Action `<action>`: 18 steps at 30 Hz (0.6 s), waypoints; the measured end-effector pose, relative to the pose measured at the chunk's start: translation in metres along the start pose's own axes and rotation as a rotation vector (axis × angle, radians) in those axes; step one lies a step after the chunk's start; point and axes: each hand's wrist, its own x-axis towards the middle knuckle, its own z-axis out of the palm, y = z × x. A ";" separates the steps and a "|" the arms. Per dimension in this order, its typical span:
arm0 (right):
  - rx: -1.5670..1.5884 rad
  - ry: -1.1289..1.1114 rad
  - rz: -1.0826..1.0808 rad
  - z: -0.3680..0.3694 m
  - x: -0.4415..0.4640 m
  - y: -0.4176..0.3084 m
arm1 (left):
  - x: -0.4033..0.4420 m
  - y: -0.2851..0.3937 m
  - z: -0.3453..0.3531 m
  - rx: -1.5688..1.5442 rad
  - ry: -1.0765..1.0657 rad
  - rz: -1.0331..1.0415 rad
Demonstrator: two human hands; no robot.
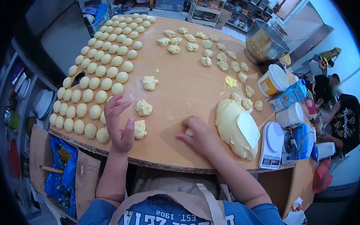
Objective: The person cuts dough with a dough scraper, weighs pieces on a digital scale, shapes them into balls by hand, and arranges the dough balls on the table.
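My left hand (120,124) is raised over the left part of the table, fingers apart and empty, beside a rough dough piece (140,129). Two more rough pieces, one (143,108) and another (150,83), lie farther back. My right hand (199,135) is curled down on the tabletop around a dough piece (189,132), mostly hidden under the fingers. Right of it rests a large dough mass (231,126) with a white scraper (248,130) on top. Rows of smooth dough balls (100,96) cover the table's left side.
Irregular dough pieces (192,47) lie at the back. A steel mixing bowl (265,42), a white-lidded tub (274,80), a carton (288,95) and a digital scale (271,145) line the right side of the wooden table (177,88). Other people (342,118) are at far right.
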 end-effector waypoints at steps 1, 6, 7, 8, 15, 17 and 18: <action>0.011 -0.027 0.004 0.000 -0.005 -0.004 | -0.001 0.000 -0.001 -0.003 0.010 -0.011; 0.055 -0.028 -0.048 -0.009 -0.041 0.005 | 0.002 -0.003 -0.003 -0.001 0.027 -0.004; 0.054 -0.065 0.055 -0.015 -0.040 0.010 | 0.003 -0.003 -0.002 0.011 0.026 0.010; 0.030 -0.040 0.046 -0.014 -0.032 0.014 | 0.003 -0.002 -0.001 0.022 0.017 0.022; 0.092 -0.065 -0.084 -0.001 -0.041 0.001 | 0.004 0.001 -0.003 -0.019 0.030 -0.010; 0.083 -0.051 -0.041 -0.011 -0.043 0.008 | 0.004 0.001 -0.001 -0.012 0.031 -0.013; 0.071 -0.053 0.033 -0.015 -0.039 0.010 | 0.004 0.001 0.000 -0.004 0.030 -0.008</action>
